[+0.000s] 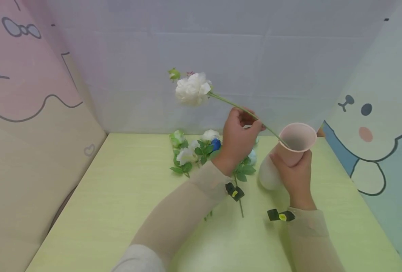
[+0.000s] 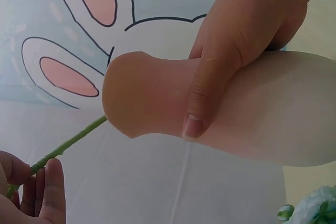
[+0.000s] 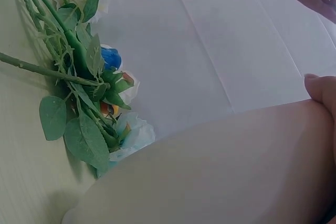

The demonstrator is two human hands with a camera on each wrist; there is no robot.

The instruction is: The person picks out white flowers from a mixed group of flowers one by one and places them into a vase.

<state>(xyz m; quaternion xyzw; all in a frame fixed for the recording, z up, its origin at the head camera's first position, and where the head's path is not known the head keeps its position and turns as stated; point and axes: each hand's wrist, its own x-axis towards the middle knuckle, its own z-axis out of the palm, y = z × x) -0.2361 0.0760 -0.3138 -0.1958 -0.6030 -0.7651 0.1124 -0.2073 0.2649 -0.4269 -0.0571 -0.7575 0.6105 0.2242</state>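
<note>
My left hand (image 1: pixel 240 136) pinches the long green stem (image 1: pixel 229 102) of a white artificial peony (image 1: pixel 192 90), whose bloom leans up to the left, a green bud (image 1: pixel 174 74) beside it. The stem's lower end sits within the mouth of a pale pink and white vase (image 1: pixel 270 172). Around the vase's neck, just below the flared rim, my right hand (image 1: pixel 296 177) keeps its grip, with the vase tilted. Seen from the left wrist, the stem (image 2: pixel 73 141) runs to the rim of the vase (image 2: pixel 252 108), and its tip is hidden.
Several artificial flowers lie at the back of the yellow-green table (image 1: pixel 119 211), among them white blooms (image 1: pixel 186 155), a blue rose (image 1: pixel 216 144) and green leaves (image 3: pixel 86 137). A pale wall (image 1: pixel 173 49) closes the back, with cartoon-printed panels at both sides.
</note>
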